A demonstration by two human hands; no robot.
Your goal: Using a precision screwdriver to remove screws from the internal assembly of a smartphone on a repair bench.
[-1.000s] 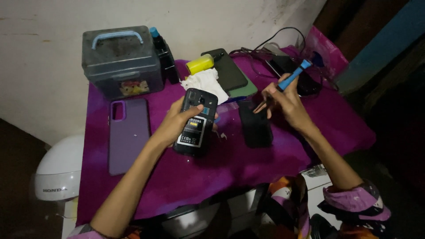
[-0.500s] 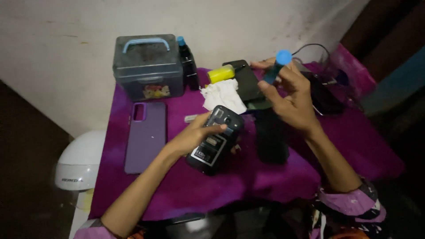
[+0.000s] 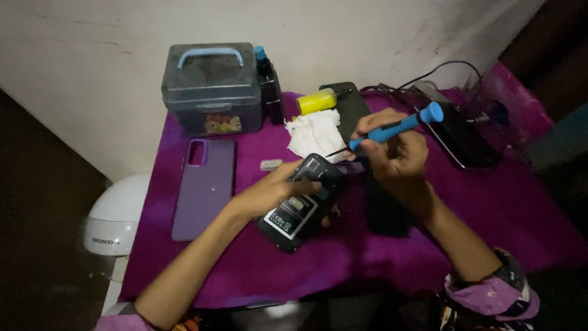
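phone [image 3: 300, 205] with its back off, lying on the purple cloth [image 3: 490, 202] | left hand [image 3: 272, 190] still clamped over it | right hand [image 3: 395, 153] pinching the blue screwdriver [image 3: 392, 130], tip swung back down to the phone's top edge

On the bench [image 3: 490, 208], the toolbox [image 3: 211, 89] stands at the back left; the phone case [image 3: 205, 187] lies before it, left of the opened phone [image 3: 300, 205]; the tissue [image 3: 317, 132] sits behind that phone.
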